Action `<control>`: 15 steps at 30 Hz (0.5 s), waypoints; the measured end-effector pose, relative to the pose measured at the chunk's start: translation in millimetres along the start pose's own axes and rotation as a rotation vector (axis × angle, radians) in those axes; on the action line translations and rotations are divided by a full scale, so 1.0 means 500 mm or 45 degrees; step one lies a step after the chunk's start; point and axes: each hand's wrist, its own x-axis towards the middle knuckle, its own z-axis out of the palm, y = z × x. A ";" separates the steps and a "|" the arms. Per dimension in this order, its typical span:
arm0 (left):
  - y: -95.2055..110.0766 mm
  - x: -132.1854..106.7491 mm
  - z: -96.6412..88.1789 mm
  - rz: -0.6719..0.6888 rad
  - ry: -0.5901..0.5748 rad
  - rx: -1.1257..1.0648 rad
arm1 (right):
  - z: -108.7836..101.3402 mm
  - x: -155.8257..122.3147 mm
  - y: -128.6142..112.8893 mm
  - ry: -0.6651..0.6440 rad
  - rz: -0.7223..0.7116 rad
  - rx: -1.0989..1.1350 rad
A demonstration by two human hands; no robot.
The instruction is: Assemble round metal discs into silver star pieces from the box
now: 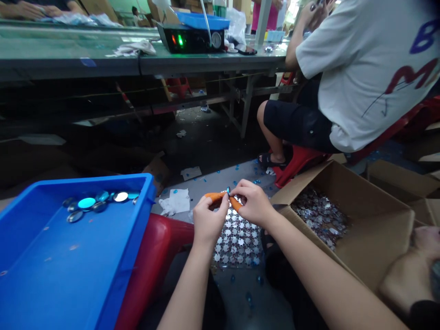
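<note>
My left hand [210,221] and my right hand [253,204] meet in the middle, both closed in a pinch on a small round disc [228,189], seen nearly edge-on with a bluish face. Orange finger covers wrap fingers on both hands. Most of the disc is hidden by the fingertips. Below the hands lies a mat of silver, scalloped pieces [237,245] in rows. To the left, a blue tray [68,270] holds several round, shiny discs [86,203], some teal and some silver, gathered at its far end.
The tray rests on a red stool [154,256]. An open cardboard box [374,229] with many small silver pieces stands at right. A person in a white shirt [364,68] sits beyond it. A workbench [103,64] carries a black device [192,39]. Paper scraps [177,200] litter the floor.
</note>
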 end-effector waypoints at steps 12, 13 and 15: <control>-0.006 0.008 -0.007 -0.085 -0.142 -0.119 | -0.012 -0.003 -0.002 -0.025 -0.009 -0.040; -0.006 0.008 -0.007 -0.085 -0.144 -0.121 | -0.013 -0.003 -0.002 -0.025 -0.008 -0.032; -0.005 0.009 -0.006 -0.089 -0.147 -0.121 | -0.016 -0.003 -0.001 -0.024 -0.006 -0.035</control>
